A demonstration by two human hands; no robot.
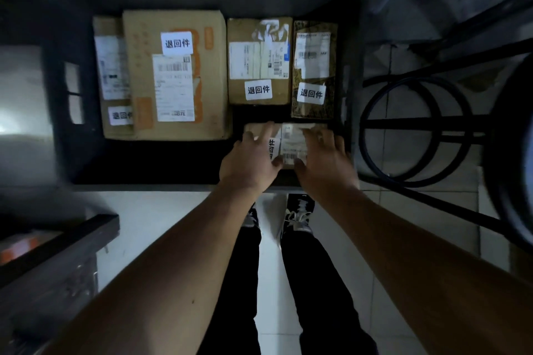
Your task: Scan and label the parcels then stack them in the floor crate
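Note:
A dark floor crate [60, 130] holds several labelled cardboard parcels. A big brown box [144, 78] lies at the left, over a flatter one [111, 66]. A medium box [258, 60] and a dark patterned parcel [314, 69] lie at the far right. In the near right corner sits a small parcel [291, 141] with a white sticker and a barcode label. My left hand [251, 161] rests on its left side and my right hand [326, 161] on its right side, fingers spread over the top; both hold it.
A black metal stool frame [418, 130] with round rings stands right of the crate. A dark table edge [66, 239] juts in at the lower left. My legs and shoes [300, 216] stand on pale floor tiles just before the crate.

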